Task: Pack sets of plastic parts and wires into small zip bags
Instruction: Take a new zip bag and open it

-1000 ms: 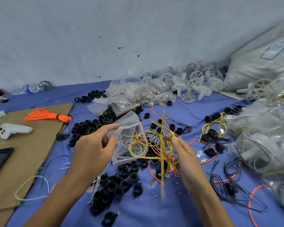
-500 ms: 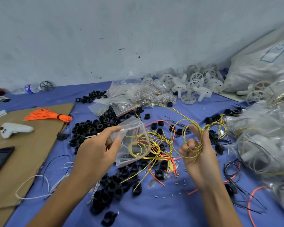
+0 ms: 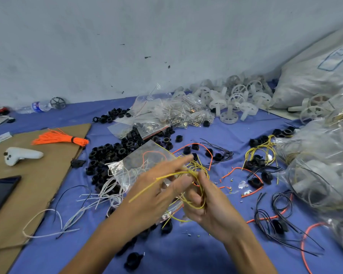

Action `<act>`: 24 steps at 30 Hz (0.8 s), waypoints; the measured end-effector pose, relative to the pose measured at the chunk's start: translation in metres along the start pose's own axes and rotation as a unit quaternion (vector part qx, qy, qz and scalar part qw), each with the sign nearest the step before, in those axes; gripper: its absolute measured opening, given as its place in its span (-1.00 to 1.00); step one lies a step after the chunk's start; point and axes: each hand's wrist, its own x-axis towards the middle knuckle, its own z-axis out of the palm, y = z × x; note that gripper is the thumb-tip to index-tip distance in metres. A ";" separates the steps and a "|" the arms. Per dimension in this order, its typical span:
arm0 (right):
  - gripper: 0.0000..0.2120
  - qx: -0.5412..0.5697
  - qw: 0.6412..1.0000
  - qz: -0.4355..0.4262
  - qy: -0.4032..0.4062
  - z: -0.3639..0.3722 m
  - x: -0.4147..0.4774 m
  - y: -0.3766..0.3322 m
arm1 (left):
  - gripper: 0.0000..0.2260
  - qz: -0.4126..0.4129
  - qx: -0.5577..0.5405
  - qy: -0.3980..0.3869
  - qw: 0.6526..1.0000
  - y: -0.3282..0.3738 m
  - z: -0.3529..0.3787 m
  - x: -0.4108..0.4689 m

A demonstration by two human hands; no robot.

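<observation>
My left hand [image 3: 156, 192] holds a small clear zip bag [image 3: 139, 165] with orange and white wires inside, its index finger stretched toward the right. My right hand [image 3: 210, 206] is closed on a coiled bundle of yellow wires [image 3: 194, 175], pressed against the left hand at the bag's mouth. One yellow wire end sticks out to the lower left across my left hand. Black plastic rings [image 3: 111, 155] lie heaped on the blue cloth [image 3: 186, 252] behind and under the bag. Loose black wires [image 3: 275, 210] and orange wires [image 3: 204, 149] lie to the right.
White plastic wheels [image 3: 230, 103] pile up by the wall, with bags of metal parts [image 3: 172, 115] in front. Filled clear bags [image 3: 321, 175] crowd the right edge. On cardboard [image 3: 38, 186] at left lie an orange wire bundle [image 3: 61, 138], a white controller [image 3: 20, 155] and a phone [image 3: 0, 192].
My right hand lifted the yellow wires off the cloth, coiled them, then brought them left to the bag's mouth. My left hand tipped the bag down and toward the right hand.
</observation>
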 end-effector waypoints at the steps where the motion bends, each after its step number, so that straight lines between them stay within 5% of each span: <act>1: -0.60 -0.024 1.000 0.005 0.001 0.002 -0.001 0.001 | -0.70 0.005 -0.019 0.011 1.000 0.001 0.002 0.001; 10: -0.43 -0.156 0.982 -0.039 0.097 0.002 -0.002 -0.004 | -0.68 -0.051 -0.037 0.132 0.989 -0.003 -0.014 -0.002; 16: -0.65 -0.136 0.985 -0.093 0.056 0.001 0.000 -0.004 | -0.65 -0.053 -0.059 0.157 0.984 0.002 -0.030 0.002; 24: -0.66 -0.132 0.968 -0.109 0.184 -0.013 0.005 -0.010 | -0.71 -0.043 -0.041 0.222 0.973 0.003 -0.042 -0.002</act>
